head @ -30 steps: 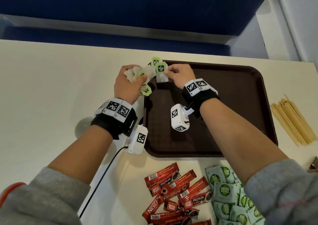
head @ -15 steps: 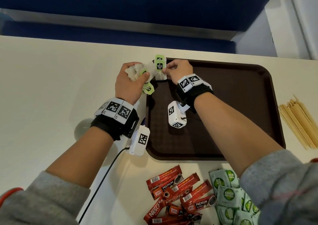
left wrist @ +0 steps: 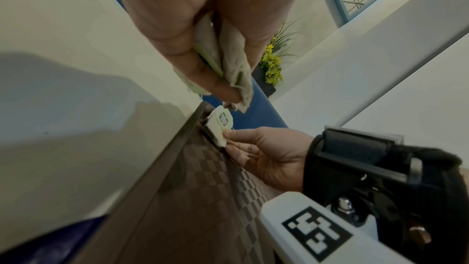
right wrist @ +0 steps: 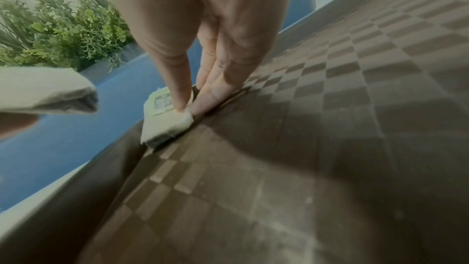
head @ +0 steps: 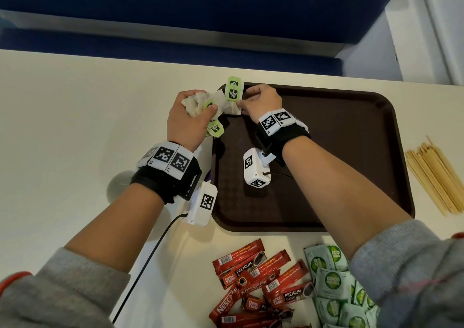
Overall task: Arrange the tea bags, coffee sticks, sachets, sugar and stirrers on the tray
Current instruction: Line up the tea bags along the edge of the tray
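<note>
My left hand [head: 190, 117] grips a bunch of pale tea bags [head: 200, 101] with green tags, just left of the brown tray [head: 351, 132]. My right hand [head: 258, 99] pinches one tea bag [head: 232, 108] with a green tag [head: 234, 89] at the tray's far left corner. The right wrist view shows that tea bag [right wrist: 164, 125] resting against the tray's rim under thumb and fingertips [right wrist: 180, 99]. The left wrist view shows the held bunch [left wrist: 233, 63] above it. Red coffee sticks [head: 258, 282] and green sachets [head: 334, 285] lie on the table in front of the tray.
Wooden stirrers [head: 437, 177] lie in a bundle on the cream table [head: 75, 139] to the right of the tray. A blue panel [head: 200, 6] runs behind the table. A black cable [head: 148, 260] trails from my left wrist.
My right hand has carried its tea bag a little further toward the tray's far left corner and lowered it against the rim. The left hand keeps its bunch in place.
</note>
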